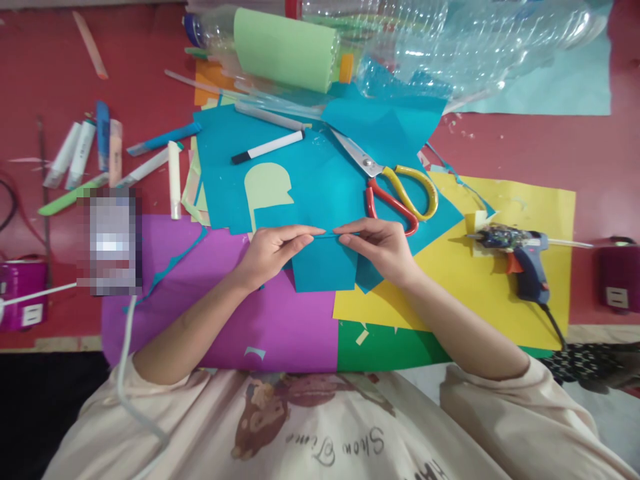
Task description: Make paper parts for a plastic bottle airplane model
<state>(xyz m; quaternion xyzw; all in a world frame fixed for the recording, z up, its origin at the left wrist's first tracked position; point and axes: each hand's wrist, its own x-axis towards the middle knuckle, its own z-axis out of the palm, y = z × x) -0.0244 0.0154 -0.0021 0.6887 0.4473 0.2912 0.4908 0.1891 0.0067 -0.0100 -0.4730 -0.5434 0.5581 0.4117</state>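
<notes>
- Centrally, a small blue paper piece (324, 268) sits between the two hands, in front of the person's body, above the seam where the purple sheet (295, 327) meets the yellow sheet (400, 303).
- The left hand (275, 253) pinches one end of the paper's upper edge, thumb and forefinger nearly closed on it.
- The right hand (380, 250) grips the same edge in a similar narrow pinch; the fingertips of the two hands are close together but apart.
- A thin line, like a crease, runs along the edge between the pinches.
- Just beyond the hands lies a large blue sheet (220, 167), bearing a pale green cutout (267, 183) near the left hand.
- The scissors (370, 163), blades parted slightly if at all, rest on that sheet, their red handle near the right hand.
- Farther right, a glue gun (533, 263) lies on the yellow sheet.
- Farther left are a phone (114, 243), blurred over, and several markers (80, 155).
- At the far side, a bottle wrapped in green paper (285, 50) lies beside clear plastic bottles (470, 50).
</notes>
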